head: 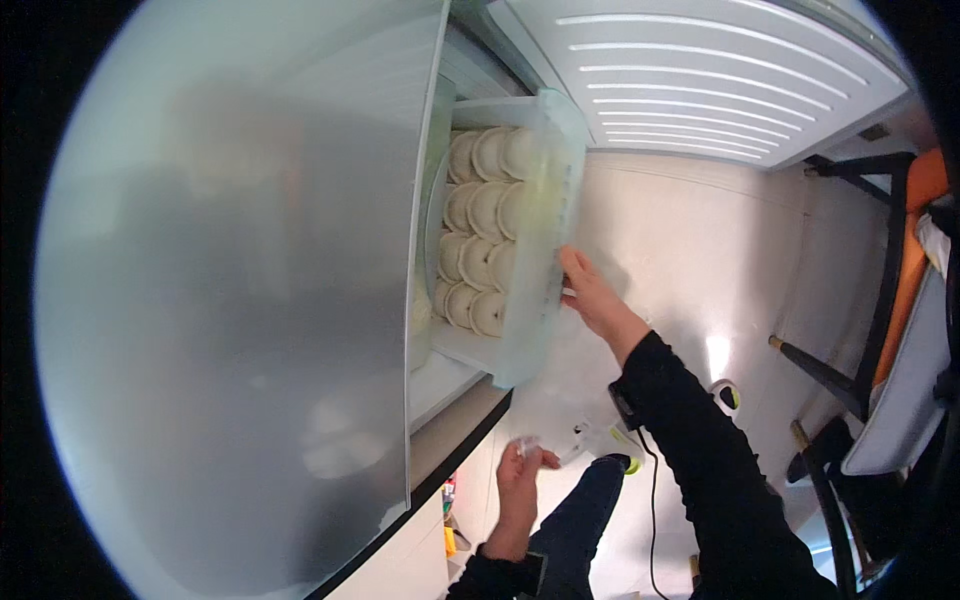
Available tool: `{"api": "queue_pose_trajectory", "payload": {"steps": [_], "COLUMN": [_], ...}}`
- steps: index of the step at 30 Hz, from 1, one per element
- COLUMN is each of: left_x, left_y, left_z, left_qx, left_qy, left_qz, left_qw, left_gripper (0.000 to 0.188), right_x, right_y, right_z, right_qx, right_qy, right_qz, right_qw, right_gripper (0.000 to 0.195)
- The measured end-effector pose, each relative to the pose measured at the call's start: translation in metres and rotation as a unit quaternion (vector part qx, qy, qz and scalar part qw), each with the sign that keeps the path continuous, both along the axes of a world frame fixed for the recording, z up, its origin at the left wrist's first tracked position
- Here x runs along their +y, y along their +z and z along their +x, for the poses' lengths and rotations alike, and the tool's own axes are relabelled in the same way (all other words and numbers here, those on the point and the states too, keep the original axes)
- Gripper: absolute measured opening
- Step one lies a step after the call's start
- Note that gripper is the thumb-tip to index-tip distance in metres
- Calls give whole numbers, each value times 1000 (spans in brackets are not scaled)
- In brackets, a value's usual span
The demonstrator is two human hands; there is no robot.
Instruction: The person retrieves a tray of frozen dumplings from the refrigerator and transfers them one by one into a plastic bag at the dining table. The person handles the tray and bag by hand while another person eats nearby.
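Note:
A translucent drawer (536,247) is pulled partly out of an open refrigerator compartment. In it, round pale items with raised rims (484,210) overlap in several rows; they look like dough, but I cannot tell exactly what they are. My right hand (589,289) grips the drawer's front edge near its middle, the thumb uppermost. Lower in the view, my left hand (520,469) is raised beside the refrigerator, its fingers closed around a small piece of clear plastic (527,445). That hand does not touch the drawer.
The ribbed inner side of an open door (697,82) spans the top right. A large glossy grey panel (247,300) fills the left. Chairs with dark legs (825,371) and an orange part (904,277) stand at right. A black cable (654,517) hangs beside my right sleeve.

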State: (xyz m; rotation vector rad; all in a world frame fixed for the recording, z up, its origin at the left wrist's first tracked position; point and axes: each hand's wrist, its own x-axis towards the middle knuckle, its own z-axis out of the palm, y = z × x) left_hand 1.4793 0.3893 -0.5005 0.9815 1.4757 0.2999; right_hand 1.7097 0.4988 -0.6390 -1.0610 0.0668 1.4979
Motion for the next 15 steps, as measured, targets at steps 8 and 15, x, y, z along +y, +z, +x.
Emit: {"api": "queue_pose_trajectory", "payload": {"steps": [8,15], "left_x": [85,102], "left_y": [-49,-68], "left_z": [17,9], "left_qx": [-216,-116], "left_qy": [208,201], "left_qz": [-146,-85], "left_qw": [943,969], "left_gripper": [32,21], "right_x": [-34,63], "right_y": [16,79], "right_z": [40,116], "right_qx": [-55,-773], "right_qy": [73,-199], "right_qz": [-25,-7], "right_qw": [995,603], "right_gripper": [57,40]}}
